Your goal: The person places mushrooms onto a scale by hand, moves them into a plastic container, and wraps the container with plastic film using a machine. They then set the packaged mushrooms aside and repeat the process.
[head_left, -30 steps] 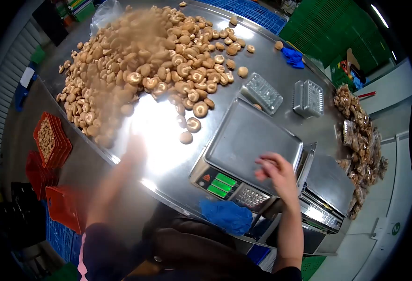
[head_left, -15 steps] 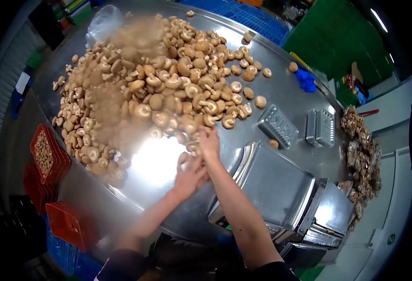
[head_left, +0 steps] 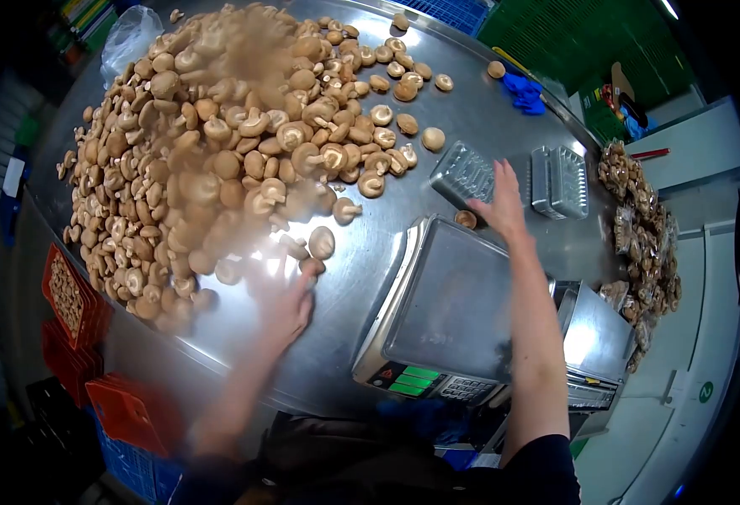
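A large pile of shiitake mushrooms (head_left: 252,160) covers the left and middle of the steel table. At its near edge is my left hand (head_left: 284,310), partly blurred, fingers apart, with fingertips right at a few loose mushrooms (head_left: 322,243). My right hand (head_left: 504,206) reaches over the far side of the scale, thumb and fingers spread. It overlaps the right end of a stack of clear plastic trays (head_left: 458,172), with nothing held between the fingers. One small mushroom (head_left: 466,220) lies just below that stack, near my thumb.
A scale (head_left: 450,303) with a flat steel platter stands before me, a metal machine (head_left: 601,337) to its right. More clear trays (head_left: 567,183), a blue glove (head_left: 523,93) and bagged mushrooms (head_left: 639,227) lie on the right. Red baskets (head_left: 130,412) stand at left below the table.
My hands were together at the pile's near edge. The right has moved right to the clear trays; the left has shifted slightly left. The view has turned, showing more of the scale.
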Available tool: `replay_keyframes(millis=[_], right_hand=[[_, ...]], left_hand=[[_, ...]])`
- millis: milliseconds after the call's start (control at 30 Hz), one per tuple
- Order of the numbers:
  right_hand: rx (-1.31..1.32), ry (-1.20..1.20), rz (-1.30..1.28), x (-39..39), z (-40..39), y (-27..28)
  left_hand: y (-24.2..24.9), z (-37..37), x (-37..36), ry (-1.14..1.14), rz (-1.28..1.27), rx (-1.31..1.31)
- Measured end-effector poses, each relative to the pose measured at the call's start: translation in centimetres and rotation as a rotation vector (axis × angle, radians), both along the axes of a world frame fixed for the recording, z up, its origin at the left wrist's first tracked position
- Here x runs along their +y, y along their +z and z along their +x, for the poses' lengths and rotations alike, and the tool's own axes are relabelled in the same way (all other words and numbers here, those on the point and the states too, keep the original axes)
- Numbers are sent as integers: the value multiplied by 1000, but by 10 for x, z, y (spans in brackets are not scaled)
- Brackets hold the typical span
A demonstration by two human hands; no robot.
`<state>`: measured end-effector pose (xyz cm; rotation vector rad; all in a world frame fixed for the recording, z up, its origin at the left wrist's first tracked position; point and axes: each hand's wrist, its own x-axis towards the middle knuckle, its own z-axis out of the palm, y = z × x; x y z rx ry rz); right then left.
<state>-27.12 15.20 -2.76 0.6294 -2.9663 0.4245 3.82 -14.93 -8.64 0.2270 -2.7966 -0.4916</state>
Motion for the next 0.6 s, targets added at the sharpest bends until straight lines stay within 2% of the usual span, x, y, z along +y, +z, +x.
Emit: replay_keyframes(millis=[100,167,300,400,533,567,600], right_hand=[[-138,1,172,38,-28,-25],[-162,53,110,47,-39,-37],[-163,119,135,44,-28,-23],[-171,48,123,36,-25,-13],[-70,18,182,32,-11,1],[-1,30,133,31,-6,6],[68,45,83,25,1,23]], left_hand=[[-24,-14,-3,0,5,-90],[-25,-20,-7,70,-78,-43],[-28,-18,-14,99,-113,11],[-26,-14,-12,96,-112,1],[-4,-15,-7,115,17,-54],[6,-13,-6,134,54,-127],[14,-10,-7,121,103,-71]])
